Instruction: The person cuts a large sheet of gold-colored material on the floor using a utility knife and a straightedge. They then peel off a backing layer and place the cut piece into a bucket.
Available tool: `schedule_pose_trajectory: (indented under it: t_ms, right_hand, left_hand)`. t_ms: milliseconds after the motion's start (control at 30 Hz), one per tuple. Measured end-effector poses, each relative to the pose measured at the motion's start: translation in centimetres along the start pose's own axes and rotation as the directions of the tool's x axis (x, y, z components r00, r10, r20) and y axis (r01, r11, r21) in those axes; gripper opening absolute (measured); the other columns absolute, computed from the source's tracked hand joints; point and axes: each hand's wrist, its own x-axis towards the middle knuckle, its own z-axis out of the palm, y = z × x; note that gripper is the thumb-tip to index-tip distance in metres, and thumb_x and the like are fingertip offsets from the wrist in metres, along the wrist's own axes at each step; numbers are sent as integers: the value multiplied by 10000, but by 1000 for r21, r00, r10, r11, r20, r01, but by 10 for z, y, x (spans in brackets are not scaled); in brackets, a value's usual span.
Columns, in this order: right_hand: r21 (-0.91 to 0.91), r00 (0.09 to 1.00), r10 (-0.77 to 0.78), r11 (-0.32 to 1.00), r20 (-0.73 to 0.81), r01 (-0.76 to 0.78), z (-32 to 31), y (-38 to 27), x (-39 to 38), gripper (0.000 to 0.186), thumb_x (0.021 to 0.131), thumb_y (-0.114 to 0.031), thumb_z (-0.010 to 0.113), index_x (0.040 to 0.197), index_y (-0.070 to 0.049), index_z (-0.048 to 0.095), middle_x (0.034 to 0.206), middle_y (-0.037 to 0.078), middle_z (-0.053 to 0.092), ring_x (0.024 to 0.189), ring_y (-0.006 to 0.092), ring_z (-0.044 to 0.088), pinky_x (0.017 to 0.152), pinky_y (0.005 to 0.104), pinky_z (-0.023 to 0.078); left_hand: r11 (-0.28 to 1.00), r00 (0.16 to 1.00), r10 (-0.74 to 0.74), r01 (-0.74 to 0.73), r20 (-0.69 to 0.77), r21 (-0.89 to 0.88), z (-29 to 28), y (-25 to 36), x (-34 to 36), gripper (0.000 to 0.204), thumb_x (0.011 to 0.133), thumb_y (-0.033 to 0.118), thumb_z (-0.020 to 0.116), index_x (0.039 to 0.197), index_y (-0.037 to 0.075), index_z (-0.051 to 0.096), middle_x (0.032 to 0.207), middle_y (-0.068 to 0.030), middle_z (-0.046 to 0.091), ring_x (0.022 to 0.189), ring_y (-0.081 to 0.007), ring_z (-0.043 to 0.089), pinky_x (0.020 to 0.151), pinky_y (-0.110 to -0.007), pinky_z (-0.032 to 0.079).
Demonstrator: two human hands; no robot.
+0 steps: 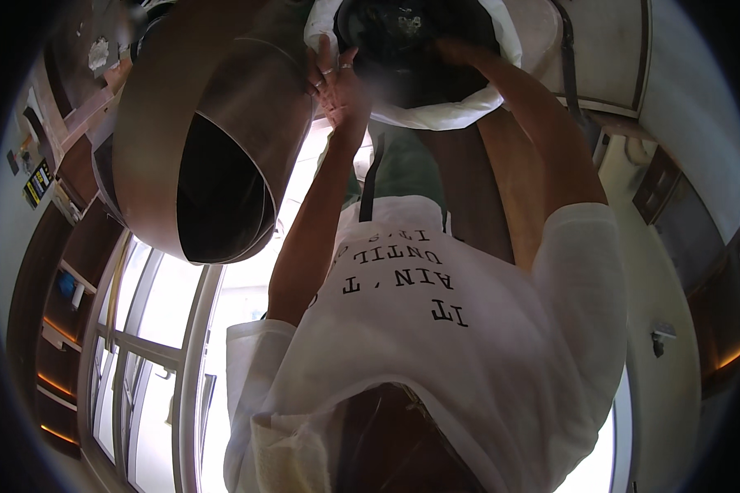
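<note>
At the top of the head view is a round, black-looking container (pixel 415 62), with white, crinkled bag-like material (pixel 460 112) around its rim. My left hand (pixel 335 89) is at the left side of this rim, fingers stretched and spread, touching or very near the white material. A ring shows on one finger. My right hand (pixel 459 52) reaches over the right rim into the dark inside. Its fingers are lost in shadow, so whether they hold anything is hidden. Left of my left hand is a large brownish metallic cylinder (pixel 152 148) with a dark, curved opening, like a dome-top bin lid.
Bright glass doors (pixel 152 353) stand at the lower left, beside dark shelves (pixel 57 353) with glowing strips. A pale panel (pixel 608 49) with a dark strap-like strip (pixel 569 62) is at the upper right. A pale wall (pixel 666 329) runs down the right side.
</note>
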Motion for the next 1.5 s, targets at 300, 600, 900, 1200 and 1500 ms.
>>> schedule_pose_trajectory:
  t_ms: [300, 600, 900, 1200, 1500]
  right_hand:
    - [-273, 981, -79, 962, -179, 28, -8, -28, -19, 338, 792, -57, 624, 1126, -105, 624, 980, 121, 675, 941, 309, 643, 833, 436, 506]
    - [-584, 964, -109, 810, -244, -57, -127, -251, -96, 260, 817, -98, 597, 1071, -53, 633, 851, 100, 684, 849, 287, 683, 709, 415, 551]
    - [-540, 936, 43, 807, -350, -239, -174, -352, -140, 210, 792, -77, 630, 1002, -74, 617, 789, 122, 664, 789, 292, 669, 664, 418, 531]
    - [-167, 833, 66, 968, -550, -187, -197, -304, -171, 200, 959, -270, 494, 1023, -111, 597, 842, 111, 657, 817, 330, 633, 727, 437, 476]
    - [-192, 888, -16, 978, -460, -82, -219, -300, -149, 233, 968, -290, 481, 1028, -102, 605, 848, 98, 649, 841, 316, 620, 733, 420, 466]
  left_hand:
    - [994, 994, 106, -107, -26, -28, -3, -1, -2, 453, 742, 74, 627, 1189, 134, 587, 1500, -89, 254, 1389, -405, 194, 1054, -590, 265]
    - [962, 971, 231, -237, -62, -135, -20, -11, -12, 521, 759, 136, 646, 1249, 14, 517, 1465, -205, 284, 1348, -435, 265, 1105, -530, 261]
    - [935, 987, 159, -159, -24, -318, -43, -10, -24, 680, 762, 145, 659, 1372, -6, 400, 1467, -210, 311, 1384, -405, 261, 1129, -486, 276]
    - [943, 981, 190, -172, 38, -286, -47, -11, -13, 749, 675, 102, 749, 1350, 29, 432, 1462, -219, 298, 1340, -396, 333, 1105, -436, 331]
    - [960, 984, 158, -135, 78, -246, -48, -18, -7, 770, 681, 90, 737, 1369, 1, 402, 1466, -228, 267, 1354, -396, 307, 1125, -436, 301]
